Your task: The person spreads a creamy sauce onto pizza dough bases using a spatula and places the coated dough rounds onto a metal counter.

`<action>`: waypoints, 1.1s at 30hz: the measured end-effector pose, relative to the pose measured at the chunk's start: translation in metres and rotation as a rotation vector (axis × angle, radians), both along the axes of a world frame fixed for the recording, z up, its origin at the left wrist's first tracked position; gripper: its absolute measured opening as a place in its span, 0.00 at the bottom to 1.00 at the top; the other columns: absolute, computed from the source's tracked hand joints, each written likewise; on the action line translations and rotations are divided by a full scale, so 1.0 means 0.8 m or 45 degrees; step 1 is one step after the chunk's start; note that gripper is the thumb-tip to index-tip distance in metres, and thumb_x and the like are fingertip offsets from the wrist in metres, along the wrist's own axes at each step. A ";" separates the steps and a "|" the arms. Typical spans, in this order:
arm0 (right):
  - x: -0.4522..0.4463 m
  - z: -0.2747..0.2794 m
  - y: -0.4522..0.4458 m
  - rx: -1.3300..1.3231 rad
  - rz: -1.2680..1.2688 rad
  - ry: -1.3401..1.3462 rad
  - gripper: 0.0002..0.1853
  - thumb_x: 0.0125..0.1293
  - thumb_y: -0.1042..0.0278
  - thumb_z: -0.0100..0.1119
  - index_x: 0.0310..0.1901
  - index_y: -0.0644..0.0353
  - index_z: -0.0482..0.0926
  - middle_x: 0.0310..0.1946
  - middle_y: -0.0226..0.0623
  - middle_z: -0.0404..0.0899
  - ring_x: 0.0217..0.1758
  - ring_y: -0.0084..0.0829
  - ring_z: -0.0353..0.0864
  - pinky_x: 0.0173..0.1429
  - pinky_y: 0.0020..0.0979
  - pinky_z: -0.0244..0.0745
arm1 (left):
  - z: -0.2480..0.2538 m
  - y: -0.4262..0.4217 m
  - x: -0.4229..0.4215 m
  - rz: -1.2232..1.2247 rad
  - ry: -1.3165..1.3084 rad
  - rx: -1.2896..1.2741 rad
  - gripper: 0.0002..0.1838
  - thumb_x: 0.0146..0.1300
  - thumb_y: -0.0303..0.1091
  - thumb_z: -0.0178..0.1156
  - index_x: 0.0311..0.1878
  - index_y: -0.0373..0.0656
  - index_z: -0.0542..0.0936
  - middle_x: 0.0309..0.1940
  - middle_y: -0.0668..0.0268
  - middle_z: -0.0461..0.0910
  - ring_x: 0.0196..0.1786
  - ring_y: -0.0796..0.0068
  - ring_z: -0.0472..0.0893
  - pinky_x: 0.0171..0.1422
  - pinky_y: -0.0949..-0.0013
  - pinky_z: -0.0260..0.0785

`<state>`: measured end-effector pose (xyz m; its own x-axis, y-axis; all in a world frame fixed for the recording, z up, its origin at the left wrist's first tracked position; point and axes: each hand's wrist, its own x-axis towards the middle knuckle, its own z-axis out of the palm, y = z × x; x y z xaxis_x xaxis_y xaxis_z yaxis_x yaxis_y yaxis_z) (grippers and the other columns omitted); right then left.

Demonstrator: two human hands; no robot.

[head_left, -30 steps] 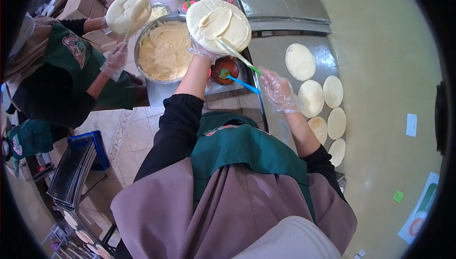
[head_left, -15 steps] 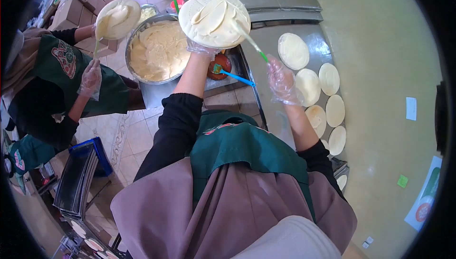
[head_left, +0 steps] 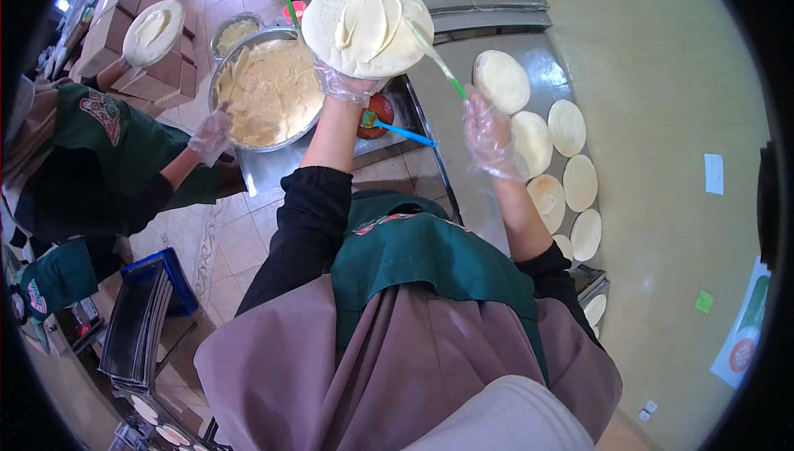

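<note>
A round, flat dough base (head_left: 327,25) rests on my left hand (head_left: 347,81), gloved in clear plastic and held beneath it; most of those fingers are hidden. Looped streaks of pale cream (head_left: 370,25) lie on the base's top. My right hand (head_left: 490,133), also gloved, is closed around the green handle of a spatula (head_left: 438,65). Its cream-coated blade meets the right side of the base. Left of my left hand sits a wide metal bowl (head_left: 246,147) of pale cream. A blue-handled brush (head_left: 405,133) leans over a red-orange sauce container (head_left: 380,109).
Several round dough bases (head_left: 531,143) lie on the metal counter (head_left: 447,87) to my right. At left, a co-worker in a green apron (head_left: 116,137) holds another base (head_left: 155,33), one gloved hand (head_left: 213,133) at the bowl. Dark trays (head_left: 136,327) stand lower left.
The spatula blade remains on the base, and the cream streaks have changed shape. The co-worker's base has moved left, and their other hand has come over to the bowl.
</note>
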<state>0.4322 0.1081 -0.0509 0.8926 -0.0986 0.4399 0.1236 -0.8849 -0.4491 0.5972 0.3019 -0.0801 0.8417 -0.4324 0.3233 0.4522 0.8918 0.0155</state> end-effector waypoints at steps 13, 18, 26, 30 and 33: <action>-0.021 0.045 0.026 0.077 0.045 0.023 0.10 0.65 0.74 0.53 0.47 0.60 0.75 0.28 0.49 0.77 0.25 0.50 0.78 0.27 0.43 0.71 | 0.011 -0.024 -0.012 0.018 0.136 0.015 0.31 0.69 0.56 0.38 0.67 0.46 0.65 0.65 0.58 0.68 0.66 0.53 0.69 0.70 0.45 0.60; -0.026 0.007 0.010 -0.158 -0.053 0.085 0.08 0.66 0.71 0.52 0.46 0.60 0.75 0.27 0.48 0.76 0.24 0.50 0.78 0.25 0.45 0.71 | -0.011 -0.030 0.005 -0.084 0.209 -0.213 0.32 0.67 0.56 0.41 0.66 0.45 0.67 0.64 0.56 0.69 0.65 0.52 0.70 0.70 0.44 0.60; -0.048 0.033 0.048 0.089 0.138 0.142 0.09 0.66 0.71 0.53 0.47 0.58 0.75 0.28 0.48 0.76 0.26 0.51 0.78 0.28 0.47 0.72 | -0.010 -0.031 0.006 -0.130 0.203 -0.262 0.32 0.67 0.57 0.41 0.66 0.44 0.67 0.64 0.56 0.69 0.65 0.52 0.69 0.70 0.44 0.60; -0.023 0.040 0.019 0.207 -0.059 0.088 0.09 0.65 0.71 0.54 0.46 0.58 0.75 0.29 0.48 0.77 0.27 0.52 0.78 0.29 0.47 0.72 | -0.005 -0.030 0.004 -0.128 0.161 -0.238 0.32 0.68 0.57 0.38 0.66 0.44 0.66 0.65 0.57 0.68 0.66 0.53 0.68 0.70 0.46 0.60; -0.020 0.025 0.004 0.081 -0.096 0.082 0.08 0.65 0.72 0.54 0.45 0.58 0.75 0.28 0.48 0.76 0.26 0.52 0.78 0.28 0.47 0.72 | -0.002 -0.030 0.004 -0.125 0.129 -0.223 0.32 0.70 0.58 0.36 0.66 0.45 0.66 0.65 0.58 0.68 0.66 0.54 0.68 0.70 0.47 0.60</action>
